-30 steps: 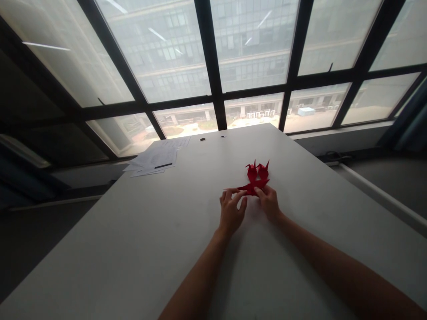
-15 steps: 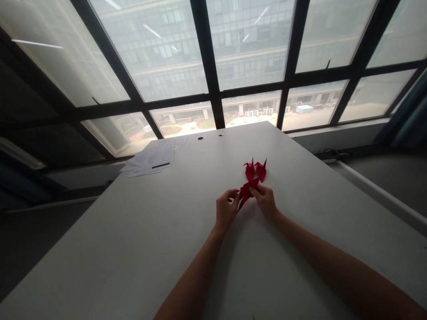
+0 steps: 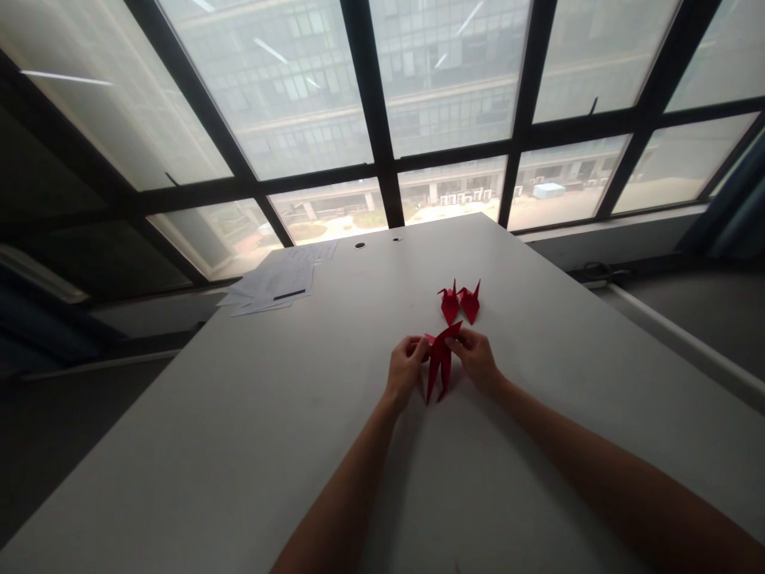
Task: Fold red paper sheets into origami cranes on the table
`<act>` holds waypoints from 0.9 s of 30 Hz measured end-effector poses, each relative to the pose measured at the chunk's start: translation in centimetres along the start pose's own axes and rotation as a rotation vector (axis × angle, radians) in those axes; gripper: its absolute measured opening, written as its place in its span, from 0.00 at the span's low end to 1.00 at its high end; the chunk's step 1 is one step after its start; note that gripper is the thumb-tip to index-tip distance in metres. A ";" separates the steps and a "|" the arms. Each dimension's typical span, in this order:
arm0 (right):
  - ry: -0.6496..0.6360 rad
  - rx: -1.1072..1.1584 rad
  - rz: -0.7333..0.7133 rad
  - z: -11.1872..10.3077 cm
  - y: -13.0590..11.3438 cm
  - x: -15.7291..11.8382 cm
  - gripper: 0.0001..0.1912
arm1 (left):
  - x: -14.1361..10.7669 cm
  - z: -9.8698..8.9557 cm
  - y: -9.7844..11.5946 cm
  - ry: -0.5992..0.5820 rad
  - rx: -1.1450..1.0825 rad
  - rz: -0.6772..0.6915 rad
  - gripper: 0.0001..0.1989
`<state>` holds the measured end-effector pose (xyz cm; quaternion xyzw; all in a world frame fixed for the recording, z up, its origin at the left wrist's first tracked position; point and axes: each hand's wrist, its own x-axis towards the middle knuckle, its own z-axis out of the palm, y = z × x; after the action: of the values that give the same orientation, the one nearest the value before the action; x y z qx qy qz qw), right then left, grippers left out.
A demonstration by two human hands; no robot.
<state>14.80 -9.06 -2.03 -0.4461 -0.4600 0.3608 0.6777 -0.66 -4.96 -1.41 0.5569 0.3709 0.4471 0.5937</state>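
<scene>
Between my two hands is a red origami crane (image 3: 441, 351), its two narrow points hanging down toward me. My left hand (image 3: 407, 363) pinches its left side, thumb and fingers closed on the folded paper. On the other side my right hand (image 3: 475, 356) grips the right part near a raised point. Just beyond stand two more red paper cranes, a left one (image 3: 450, 306) and a right one (image 3: 470, 304), side by side on the white table (image 3: 287, 446).
Several printed sheets (image 3: 268, 281) lie at the table's far left, with a thin dark strip (image 3: 289, 295) on them. Two small holes, one a round cable hole (image 3: 359, 245), are near the far edge. Dark-framed windows (image 3: 388, 191) rise behind the table.
The held crane has turned so that two narrow points now show hanging down, where one showed before. Both hands keep their pinch, and the two standing cranes are in the same place.
</scene>
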 end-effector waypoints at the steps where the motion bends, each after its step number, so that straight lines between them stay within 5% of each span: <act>1: -0.024 -0.006 0.002 0.0 0.0 0.0 0.07 | 0.0 0.0 0.1 -0.012 -0.038 -0.009 0.19; 6: -0.011 0.002 -0.031 0.2 0.5 0.2 0.08 | 0.0 0.1 0.3 -0.004 -0.142 0.047 0.19; 12: -0.061 0.076 0.122 0.2 0.9 0.4 0.25 | 0.2 0.3 -0.4 0.037 -0.154 0.125 0.16; 19: 0.048 0.086 0.074 0.8 0.1 0.1 0.23 | 0.2 0.3 -0.4 -0.043 -0.089 0.167 0.22; 27: 0.086 0.106 0.096 2.7 0.1 1.4 0.22 | 0.5 -0.2 -0.4 0.083 -0.052 0.137 0.17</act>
<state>12.70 -7.00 -1.17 -0.4461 -0.3887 0.3975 0.7014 -0.61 -4.38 -1.75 0.5465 0.3444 0.5187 0.5601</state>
